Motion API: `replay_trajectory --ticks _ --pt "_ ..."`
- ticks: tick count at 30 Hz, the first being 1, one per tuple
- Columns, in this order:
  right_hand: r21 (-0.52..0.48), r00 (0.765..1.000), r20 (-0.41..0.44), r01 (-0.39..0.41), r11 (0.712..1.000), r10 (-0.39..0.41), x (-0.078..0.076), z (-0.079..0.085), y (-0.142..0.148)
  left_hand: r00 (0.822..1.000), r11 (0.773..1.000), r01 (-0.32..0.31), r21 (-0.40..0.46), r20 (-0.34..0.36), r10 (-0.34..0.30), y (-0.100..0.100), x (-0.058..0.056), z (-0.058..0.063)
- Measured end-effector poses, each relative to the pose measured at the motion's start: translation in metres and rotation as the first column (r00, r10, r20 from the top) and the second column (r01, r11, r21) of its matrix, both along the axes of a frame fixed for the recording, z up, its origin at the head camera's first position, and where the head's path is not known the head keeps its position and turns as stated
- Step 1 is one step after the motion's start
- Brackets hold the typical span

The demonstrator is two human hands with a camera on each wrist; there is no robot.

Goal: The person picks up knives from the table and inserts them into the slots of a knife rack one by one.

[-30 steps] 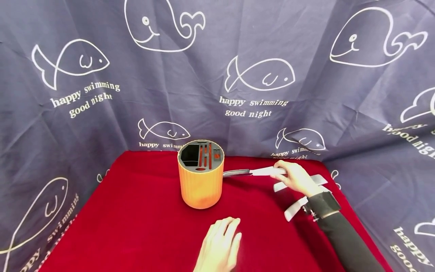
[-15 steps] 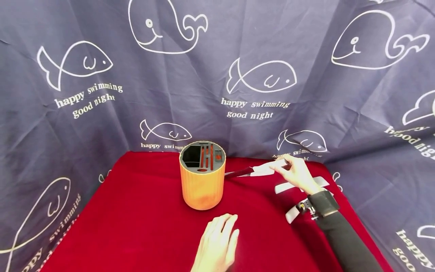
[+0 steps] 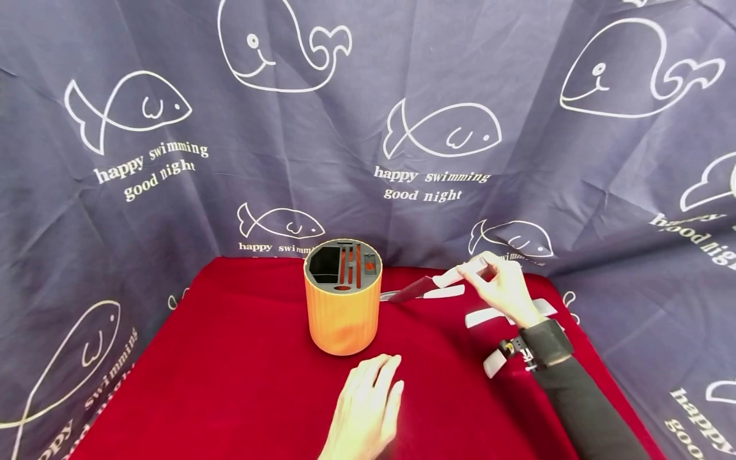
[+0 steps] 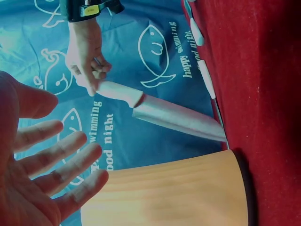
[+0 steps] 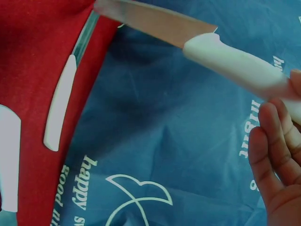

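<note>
My right hand (image 3: 506, 291) pinches the end of a white knife handle, with the broad-bladed kitchen knife (image 4: 174, 117) tilted handle up. Its blade slants down to the left, the tip low beside the orange round knife block (image 3: 343, 324). On the cloth under it lies a slimmer knife (image 3: 444, 292), also white-handled, part of its blade hidden behind the raised one. My left hand (image 3: 365, 406) is in front of the block with fingers extended and nothing in it; the left wrist view shows its palm and spread fingers. The block's dark top has slots and a larger black opening.
More white-handled pieces lie at the right, one handle (image 3: 482, 317) behind my wrist and another (image 3: 494, 364) partly under the wrist strap. A red cloth (image 3: 230, 358) covers the table. Grey-blue fabric with fish drawings (image 3: 322, 160) hangs close behind and on both sides.
My right hand has raised the broad knife's handle off the cloth, tipping the blade downward and uncovering the slimmer knife's handle below. The left hand has shifted slightly forward.
</note>
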State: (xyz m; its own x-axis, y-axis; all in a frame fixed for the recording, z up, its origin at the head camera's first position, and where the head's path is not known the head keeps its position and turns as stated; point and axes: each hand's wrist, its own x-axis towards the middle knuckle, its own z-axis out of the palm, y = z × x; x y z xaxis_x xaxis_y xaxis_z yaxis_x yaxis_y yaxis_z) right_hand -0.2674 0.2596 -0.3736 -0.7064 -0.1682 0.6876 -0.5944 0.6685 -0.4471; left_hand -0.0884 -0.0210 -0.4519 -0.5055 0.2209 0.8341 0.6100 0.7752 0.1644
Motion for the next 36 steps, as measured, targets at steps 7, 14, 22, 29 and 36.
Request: replay_trajectory --ticks 7,14,22,29,36 --pt "-0.011 0.997 -0.082 0.012 1.000 -0.013 0.004 0.011 -0.003 1.000 1.000 -0.002 0.003 0.002 0.002 0.000 -0.001 0.004" --pt "-0.039 0.987 -0.157 0.039 0.998 -0.045 0.011 0.024 -0.011 1.000 1.000 -0.002 0.012 -0.007 0.002 0.001 -0.001 0.005" --pt "-0.061 0.966 -0.257 -0.014 0.998 -0.002 0.020 0.036 -0.019 1.000 1.000 -0.009 0.008 -0.015 0.009 0.000 -0.001 0.008" --pt "-0.063 0.949 -0.311 -0.067 0.996 0.044 0.028 0.048 -0.023 1.000 1.000 -0.023 -0.005 -0.007 0.023 -0.004 -0.004 0.014" --pt "-0.048 0.930 -0.363 -0.078 0.996 0.055 0.035 0.059 -0.029 1.000 1.000 -0.031 0.003 -0.005 0.031 -0.007 -0.006 0.020"
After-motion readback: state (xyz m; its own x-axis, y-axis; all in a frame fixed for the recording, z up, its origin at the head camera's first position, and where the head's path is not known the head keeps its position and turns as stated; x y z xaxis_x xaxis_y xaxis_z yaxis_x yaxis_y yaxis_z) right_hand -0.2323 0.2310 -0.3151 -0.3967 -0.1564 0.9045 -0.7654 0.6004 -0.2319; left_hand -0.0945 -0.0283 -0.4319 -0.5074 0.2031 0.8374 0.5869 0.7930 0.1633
